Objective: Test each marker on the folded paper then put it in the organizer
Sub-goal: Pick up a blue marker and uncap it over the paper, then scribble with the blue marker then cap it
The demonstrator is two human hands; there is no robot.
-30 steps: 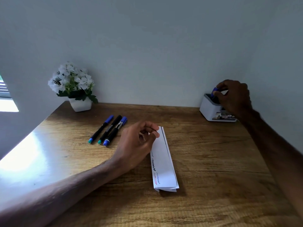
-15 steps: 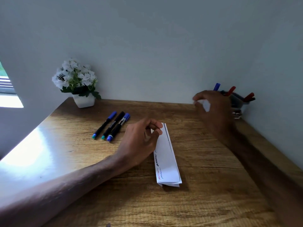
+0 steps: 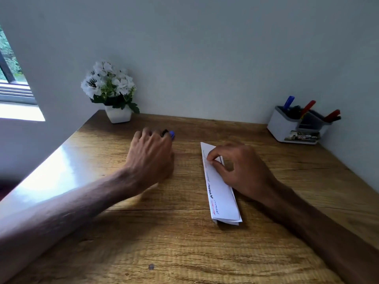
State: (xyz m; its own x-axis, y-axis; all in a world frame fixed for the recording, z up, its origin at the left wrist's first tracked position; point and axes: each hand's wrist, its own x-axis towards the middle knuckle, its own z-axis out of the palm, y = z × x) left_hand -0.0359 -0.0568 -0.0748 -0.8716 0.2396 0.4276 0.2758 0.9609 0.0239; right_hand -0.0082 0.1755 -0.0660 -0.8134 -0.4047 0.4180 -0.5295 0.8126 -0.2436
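Paper (image 3: 222, 193), creased white, pinched by right hand (image 3: 244, 171); left hand (image 3: 150, 156) fingers (image 3: 146, 133) round blue-capped marker (image 3: 171, 134)

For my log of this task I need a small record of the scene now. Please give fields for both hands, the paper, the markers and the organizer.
left hand: over the loose markers, fingers curled; grip unclear
loose markers: mostly hidden; a blue cap shows
right hand: fingertips on the folded paper; pinch or press unclear
folded paper: flat on the table, scribbles along its left edge
organizer: back right corner, holds stored markers, blue, red and black
flower pot: back left corner
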